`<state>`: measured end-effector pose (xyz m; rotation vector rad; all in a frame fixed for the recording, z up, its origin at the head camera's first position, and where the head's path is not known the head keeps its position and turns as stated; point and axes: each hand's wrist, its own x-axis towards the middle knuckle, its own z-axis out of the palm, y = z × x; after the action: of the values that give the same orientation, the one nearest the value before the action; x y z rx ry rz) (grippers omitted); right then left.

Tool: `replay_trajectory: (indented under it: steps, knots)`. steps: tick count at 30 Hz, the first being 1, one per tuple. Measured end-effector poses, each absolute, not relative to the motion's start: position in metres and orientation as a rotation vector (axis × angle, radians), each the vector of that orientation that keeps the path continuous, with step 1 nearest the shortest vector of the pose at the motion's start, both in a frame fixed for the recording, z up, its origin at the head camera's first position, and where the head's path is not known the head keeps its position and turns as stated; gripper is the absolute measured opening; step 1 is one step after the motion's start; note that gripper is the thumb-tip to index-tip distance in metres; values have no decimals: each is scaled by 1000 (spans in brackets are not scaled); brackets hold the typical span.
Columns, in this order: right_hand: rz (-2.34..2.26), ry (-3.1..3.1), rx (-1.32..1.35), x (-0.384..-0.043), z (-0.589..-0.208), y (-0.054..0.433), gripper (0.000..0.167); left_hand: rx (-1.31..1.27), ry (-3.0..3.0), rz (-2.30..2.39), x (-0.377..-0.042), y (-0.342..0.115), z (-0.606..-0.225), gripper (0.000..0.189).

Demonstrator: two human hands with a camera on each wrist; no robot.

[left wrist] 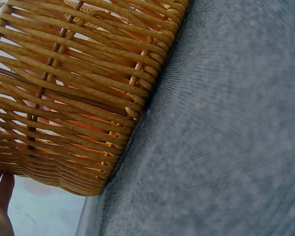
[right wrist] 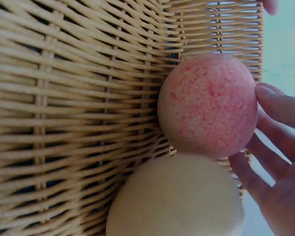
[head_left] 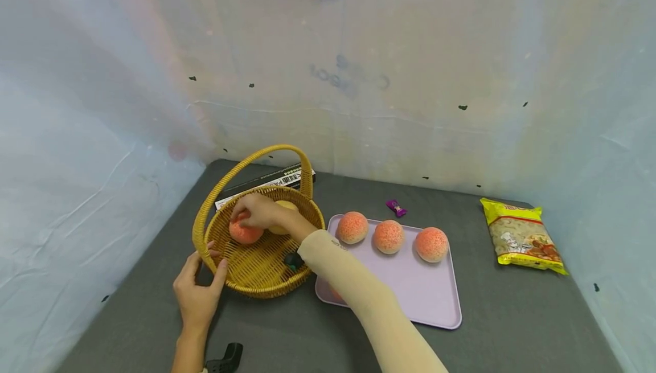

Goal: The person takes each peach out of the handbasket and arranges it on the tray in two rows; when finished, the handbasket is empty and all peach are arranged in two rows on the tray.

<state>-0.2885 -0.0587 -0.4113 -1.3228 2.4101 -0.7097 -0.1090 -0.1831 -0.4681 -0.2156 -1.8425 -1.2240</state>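
In the head view a yellow wicker basket (head_left: 251,267) with a tall arched handle stands left of centre. My left hand (head_left: 197,296) holds its near left rim at the foot of the handle, thumb outside. Inside the basket my right hand (head_left: 258,210) grips a speckled orange-pink peach (head_left: 246,233) at the left wall. The right wrist view has fingertips and thumb against one side of this peach (right wrist: 209,105). A pale yellow round fruit (right wrist: 177,196) sits right beside it, partly under the right forearm in the head view. A small dark object (head_left: 293,261) lies at the basket's right side.
Right of the basket, a lilac tray (head_left: 430,304) bears several peaches (head_left: 389,237), one mostly hidden by the right sleeve. Behind the tray lies a purple wrapped candy (head_left: 396,208). A yellow food packet (head_left: 523,236) is far right. A long black-and-white box (head_left: 266,180) lies behind the basket.
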Motion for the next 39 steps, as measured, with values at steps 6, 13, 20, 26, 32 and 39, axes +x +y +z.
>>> replay_trajectory:
  steps: [6, 13, 20, 26, 32, 39]
  knots:
    - [-736, 2311, -1291, -293, -410, -54, 27, -219, -1842, -1223, -111, -183, -469, 25]
    - [-530, 2360, -1250, -289, -412, -57, 64, -210, -1834, -1232, -111, -184, -469, 24]
    - [-308, 2440, -1414, -278, -413, -63, 63, -163, -1855, -1218, -109, -183, -468, 32]
    - [-205, 2469, -1430, -276, -409, -66, 54, -168, -1856, -1223, -110, -181, -467, 28]
    - [-270, 2468, -1387, -277, -409, -63, 56, -186, -1845, -1231, -110, -180, -468, 26]
    - [-856, 2259, -1259, -276, -407, -50, 54, -159, -1856, -1218, -110, -182, -469, 30]
